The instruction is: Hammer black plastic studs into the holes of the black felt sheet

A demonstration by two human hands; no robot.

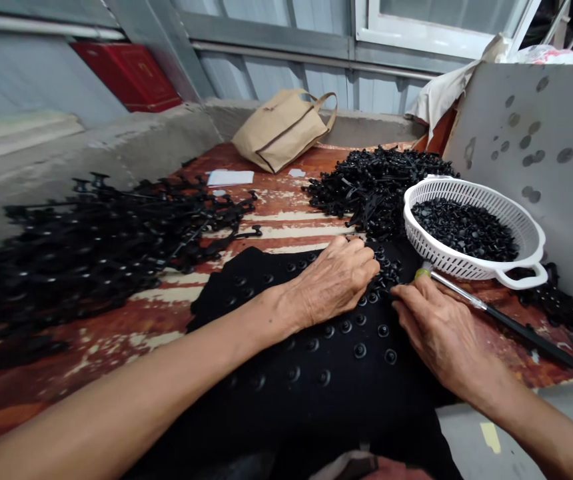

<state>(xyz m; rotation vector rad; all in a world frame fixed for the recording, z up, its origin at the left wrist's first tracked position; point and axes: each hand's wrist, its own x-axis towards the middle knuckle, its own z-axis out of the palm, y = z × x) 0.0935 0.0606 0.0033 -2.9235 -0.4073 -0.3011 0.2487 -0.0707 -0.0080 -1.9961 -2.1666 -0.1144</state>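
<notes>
My left hand (339,277) rests over a black cloth (366,380), its fingers curled closed; whatever they grip is hidden. Close by on the right, my right hand (439,330) has its thumb and fingers pinched near a cluster of small black round parts (386,270). I cannot make out what is in that pinch. A yellow-green band or wrap (422,272) shows at a fingertip of the right hand. Several round black pieces with raised centres (360,350) lie spread over the cloth. Beyond the right hand lies a slim tool with a silver shaft and black handle (526,337).
A white slotted basket (536,233) holds small black pieces. Black plastic parts are heaped at back centre (376,180) and at left (96,247). A tan bag (284,130) and white paper (230,178) lie toward the wall. A grey panel (541,160) stands at right.
</notes>
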